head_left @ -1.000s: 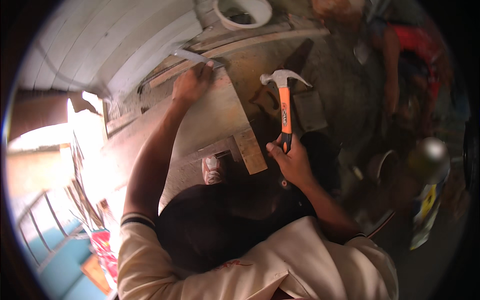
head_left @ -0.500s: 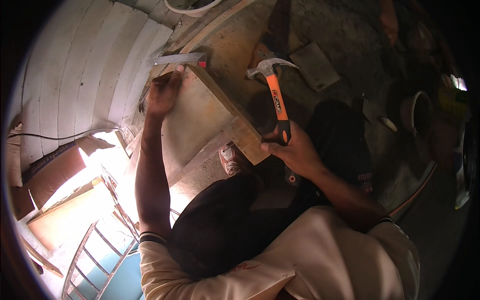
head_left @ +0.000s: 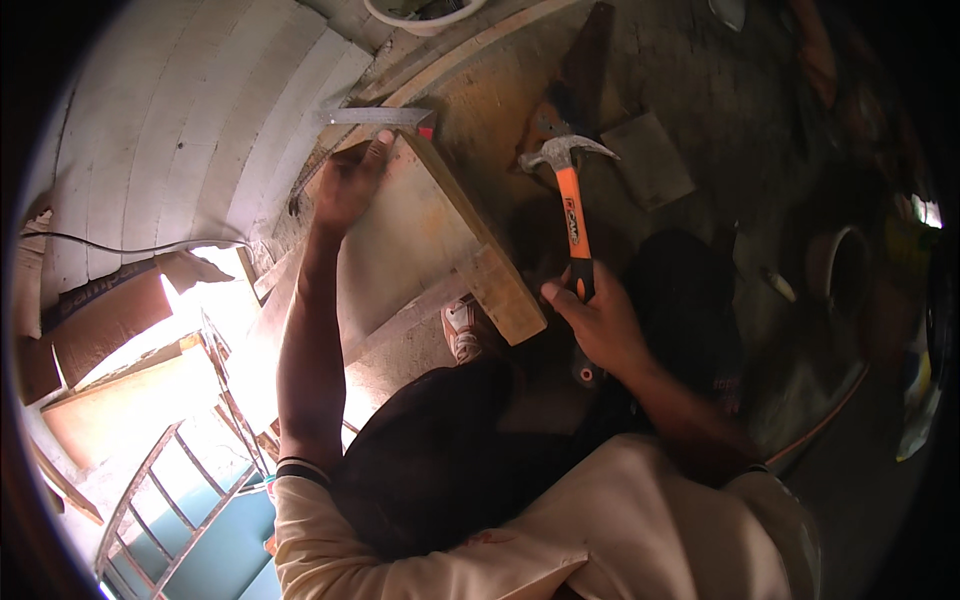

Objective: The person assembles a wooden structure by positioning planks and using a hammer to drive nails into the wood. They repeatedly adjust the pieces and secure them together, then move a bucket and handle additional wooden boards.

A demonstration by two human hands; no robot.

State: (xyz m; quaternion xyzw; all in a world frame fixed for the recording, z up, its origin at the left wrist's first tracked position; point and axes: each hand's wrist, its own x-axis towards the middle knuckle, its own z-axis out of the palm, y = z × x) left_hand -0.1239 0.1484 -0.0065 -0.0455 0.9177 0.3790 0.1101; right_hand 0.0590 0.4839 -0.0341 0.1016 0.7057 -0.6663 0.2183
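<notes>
A claw hammer [head_left: 572, 215] with an orange and black handle stands nearly upright in my right hand [head_left: 608, 325], its metal head at the far end. My right fingers are wrapped round the lower grip. To the left lies a wooden panel [head_left: 400, 245] with a timber strip [head_left: 465, 215] along its right edge and a short block at the near end. My left hand [head_left: 350, 190] grips the panel's far corner, thumb on top; the other fingers are partly hidden. Just beyond that thumb is a flat grey metal blade [head_left: 375, 117] with a red end.
A dark, rusty handsaw [head_left: 575, 95] and a flat board [head_left: 648, 160] lie beyond the hammer. White planks [head_left: 190, 130] stand at the left, with torn cardboard [head_left: 120, 320] and a metal ladder-like frame [head_left: 165, 500] nearer. A bucket [head_left: 845, 265] is at the right. My shoe [head_left: 460, 330] is beside the panel.
The whole view has shifted a little, so things sit slightly further right and lower. Both hands keep the same hold, and the hammer stays in the same place relative to the panel.
</notes>
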